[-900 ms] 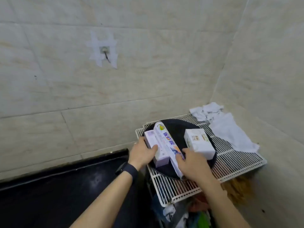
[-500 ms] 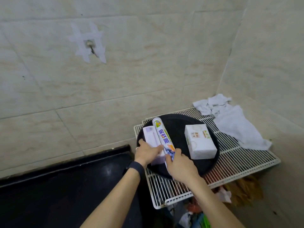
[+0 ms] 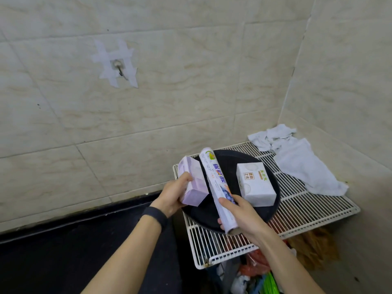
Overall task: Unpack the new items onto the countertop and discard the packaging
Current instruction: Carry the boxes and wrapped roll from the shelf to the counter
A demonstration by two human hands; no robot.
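Left hand (image 3: 172, 195) grips a lilac box (image 3: 192, 181); right hand (image 3: 244, 217) grips a cling-film roll (image 3: 216, 183) above a black tray (image 3: 231, 162).

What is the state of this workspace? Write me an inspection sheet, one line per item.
Surface: black countertop at left, bare where visible; white wire rack at right carries a round black tray.
Job's things: lilac box and cling film roll, each in a hand; white paper-wrapped pack lies flat on the tray.
Clutter: crumpled white cloth on the rack's far corner; bags and coloured items below the rack, unclear.
Grippers: left hand holds the lilac box; right hand grips the roll's near end.
Cables: nothing seen.
Surroundings: beige tiled walls meeting in a corner; wall hook fixed with crossed tape.
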